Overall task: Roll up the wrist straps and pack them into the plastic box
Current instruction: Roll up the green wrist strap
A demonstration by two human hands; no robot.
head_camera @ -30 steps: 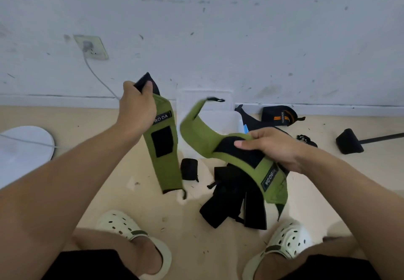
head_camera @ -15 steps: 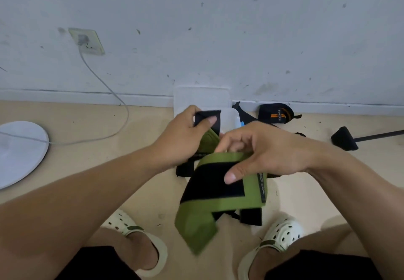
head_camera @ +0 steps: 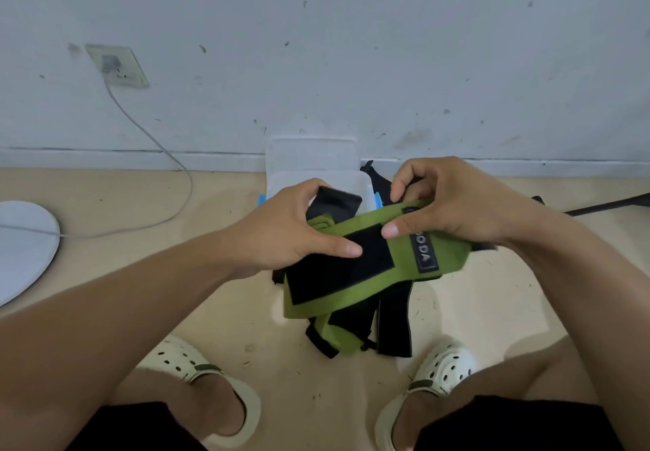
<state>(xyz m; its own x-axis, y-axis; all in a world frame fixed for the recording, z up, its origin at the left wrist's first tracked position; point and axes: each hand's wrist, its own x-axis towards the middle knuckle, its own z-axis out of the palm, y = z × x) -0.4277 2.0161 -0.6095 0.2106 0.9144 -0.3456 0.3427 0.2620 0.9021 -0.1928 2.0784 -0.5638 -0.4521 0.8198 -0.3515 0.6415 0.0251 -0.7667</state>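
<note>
Two hands (head_camera: pixel 288 229) (head_camera: pixel 446 211) grip perhaps two green wrist straps (head_camera: pixel 355 267).

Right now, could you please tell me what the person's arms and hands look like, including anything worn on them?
Both arms are bare up to the frame edge: no sleeves, watch, bracelet or gloves show. The left hand and right hand carry no rings that I can see, and the fingers have short, unpainted nails. No markings or cables are on either arm.

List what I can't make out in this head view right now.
- Plastic box interior: hidden behind the left hand and green wrist strap.
- Strap label: first letters covered by the right hand.
- Black straps on the floor: count unclear, overlapped.
</note>
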